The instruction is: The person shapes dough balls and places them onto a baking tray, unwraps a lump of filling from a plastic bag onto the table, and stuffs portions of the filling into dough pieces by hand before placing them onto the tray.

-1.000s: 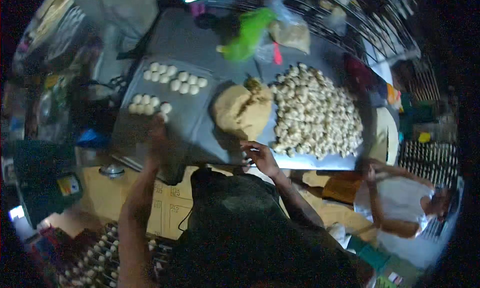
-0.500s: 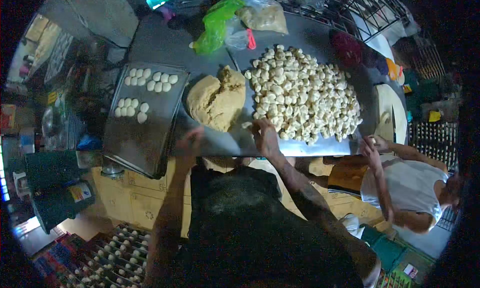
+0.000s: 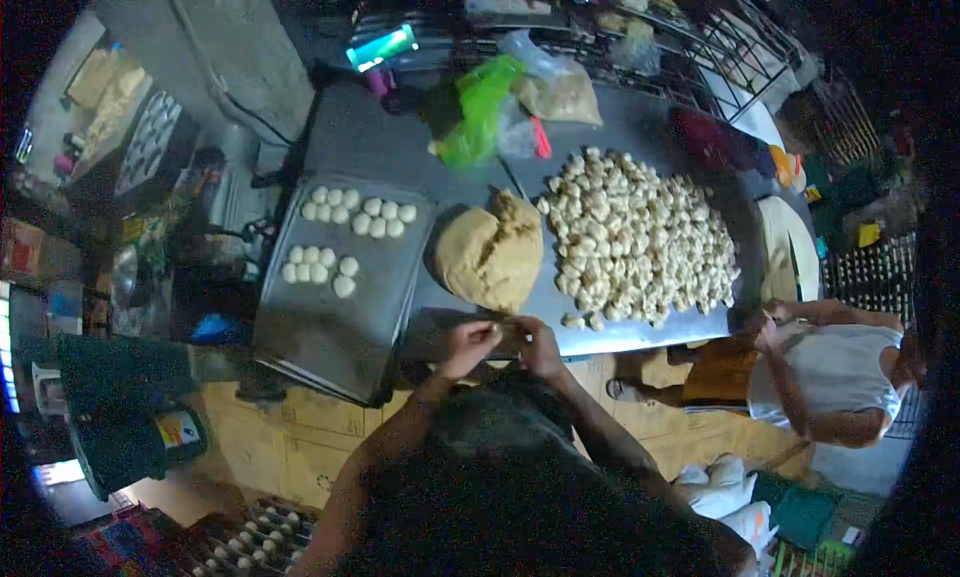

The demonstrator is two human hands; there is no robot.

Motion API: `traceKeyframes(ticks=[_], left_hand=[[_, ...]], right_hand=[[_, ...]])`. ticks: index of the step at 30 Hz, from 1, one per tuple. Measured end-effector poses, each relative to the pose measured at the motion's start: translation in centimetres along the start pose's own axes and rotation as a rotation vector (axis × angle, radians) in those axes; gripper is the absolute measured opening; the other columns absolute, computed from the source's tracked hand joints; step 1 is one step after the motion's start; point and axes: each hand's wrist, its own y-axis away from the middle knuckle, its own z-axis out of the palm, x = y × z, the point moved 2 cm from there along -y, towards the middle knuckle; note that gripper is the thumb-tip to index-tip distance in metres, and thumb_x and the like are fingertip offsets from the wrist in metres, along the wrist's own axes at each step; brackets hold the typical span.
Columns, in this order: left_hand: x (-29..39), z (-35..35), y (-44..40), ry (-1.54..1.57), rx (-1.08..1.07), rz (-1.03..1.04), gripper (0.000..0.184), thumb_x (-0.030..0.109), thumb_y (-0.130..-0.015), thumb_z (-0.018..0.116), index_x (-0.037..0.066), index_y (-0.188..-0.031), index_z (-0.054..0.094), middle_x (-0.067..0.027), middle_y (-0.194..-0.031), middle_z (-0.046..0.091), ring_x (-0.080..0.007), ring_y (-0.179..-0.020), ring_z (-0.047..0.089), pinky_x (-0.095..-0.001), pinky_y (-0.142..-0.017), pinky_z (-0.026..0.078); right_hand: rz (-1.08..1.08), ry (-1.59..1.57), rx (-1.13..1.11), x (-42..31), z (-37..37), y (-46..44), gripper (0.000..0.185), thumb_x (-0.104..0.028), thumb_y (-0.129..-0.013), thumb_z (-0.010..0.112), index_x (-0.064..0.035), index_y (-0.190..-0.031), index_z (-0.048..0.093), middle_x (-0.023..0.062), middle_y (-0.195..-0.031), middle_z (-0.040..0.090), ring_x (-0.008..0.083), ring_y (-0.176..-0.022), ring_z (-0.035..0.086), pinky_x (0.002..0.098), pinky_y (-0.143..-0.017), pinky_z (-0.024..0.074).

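My left hand (image 3: 471, 348) is at the table's front edge, its fingers closed on a small pale piece of dough (image 3: 495, 330). Close beside it on the right, my right hand (image 3: 536, 345) has its fingers bent together; what they hold, if anything, is too small to tell. Just beyond both hands lies a large tan mound (image 3: 490, 257) with a cracked top. To its right spreads a big heap of small whitish dough pieces (image 3: 640, 237). On the left, a dark tray (image 3: 335, 327) bears several round white balls (image 3: 345, 267) in small groups.
Green (image 3: 482, 112) and clear plastic bags lie at the table's back. A lit green-blue device (image 3: 383, 49) is at the back left. At the right, another person (image 3: 820, 377) in a white top stands with both hands near the table edge. Racks (image 3: 255, 547) are at the lower left.
My left hand has moved from over the tray to beside my right hand and now holds a pale piece. My right hand has drawn back from the heap's edge.
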Motion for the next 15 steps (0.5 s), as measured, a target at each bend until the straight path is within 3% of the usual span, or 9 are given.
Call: traceKeyframes(ticks=[2,4,6,9,12,13,15], left_hand=[[0.3,0.0,0.3,-0.587,0.044,0.199,0.028,0.016,-0.090,0.072,-0.003,-0.108,0.063,-0.0103,-0.100,0.068,-0.0173,-0.085,0.068,-0.0285,-0.071,0.055],[-0.8,-0.5,0.1,-0.471,0.044,0.177,0.027,0.014,-0.089,0.071,-0.002,-0.109,0.062,-0.0103,-0.099,0.068,-0.0175,-0.085,0.068,-0.0292,-0.071,0.055],[-2.9,-1.5,-0.1,-0.254,0.046,0.098,0.027,0.010,-0.089,0.070,-0.001,-0.111,0.060,-0.0102,-0.099,0.067,-0.0180,-0.084,0.068,-0.0304,-0.070,0.056],[-4.0,-1.9,0.2,-0.178,0.065,0.022,0.030,0.010,-0.089,0.068,-0.001,-0.115,0.058,-0.0113,-0.099,0.066,-0.0203,-0.085,0.068,-0.0328,-0.069,0.057],[-3.3,-2.1,0.8,-0.113,0.149,-0.033,0.032,0.010,-0.090,0.067,0.000,-0.118,0.055,-0.0122,-0.098,0.066,-0.0220,-0.085,0.068,-0.0347,-0.068,0.058],[-2.9,-2.1,1.4,-0.086,0.215,-0.061,0.033,0.011,-0.091,0.067,0.000,-0.120,0.054,-0.0125,-0.099,0.066,-0.0226,-0.084,0.068,-0.0355,-0.067,0.058],[-1.8,-1.0,2.4,-0.051,0.296,-0.087,0.034,0.012,-0.092,0.066,0.000,-0.121,0.053,-0.0128,-0.099,0.066,-0.0232,-0.084,0.069,-0.0362,-0.067,0.058]], right_hand=[[-0.047,0.074,-0.019,-0.5,0.7,0.2,0.030,-0.012,-0.084,0.064,-0.0001,-0.112,0.065,0.0175,-0.102,0.067,0.0281,-0.092,0.066,0.0373,-0.083,0.0515],[-0.113,0.220,-0.080,0.0,0.7,0.3,0.042,-0.022,-0.074,0.070,-0.0017,-0.110,0.065,0.0170,-0.096,0.065,0.0349,-0.092,0.061,0.0411,-0.085,0.0492],[-0.137,0.242,-0.108,2.3,1.1,0.3,0.044,-0.023,-0.072,0.070,-0.0021,-0.111,0.064,0.0178,-0.097,0.064,0.0364,-0.094,0.060,0.0419,-0.087,0.0480],[-0.190,0.271,-0.173,3.8,0.9,0.1,0.049,-0.026,-0.070,0.070,-0.0029,-0.112,0.062,0.0195,-0.099,0.061,0.0394,-0.099,0.056,0.0435,-0.090,0.0456],[-0.497,0.276,-0.189,-0.1,-2.4,-0.8,0.029,-0.007,-0.087,0.056,0.0001,-0.114,0.063,0.0205,-0.099,0.060,0.0386,-0.096,0.058,0.0431,-0.083,0.0493],[-0.501,0.272,-0.194,0.6,-3.1,-1.0,0.029,-0.007,-0.087,0.056,0.0001,-0.114,0.063,0.0205,-0.099,0.060,0.0386,-0.096,0.058,0.0431,-0.083,0.0493],[0.170,-0.193,0.105,3.3,-5.8,-2.0,0.035,-0.009,-0.084,0.060,0.0002,-0.117,0.060,0.0218,-0.101,0.061,0.0404,-0.100,0.056,0.0442,-0.091,0.0473]])
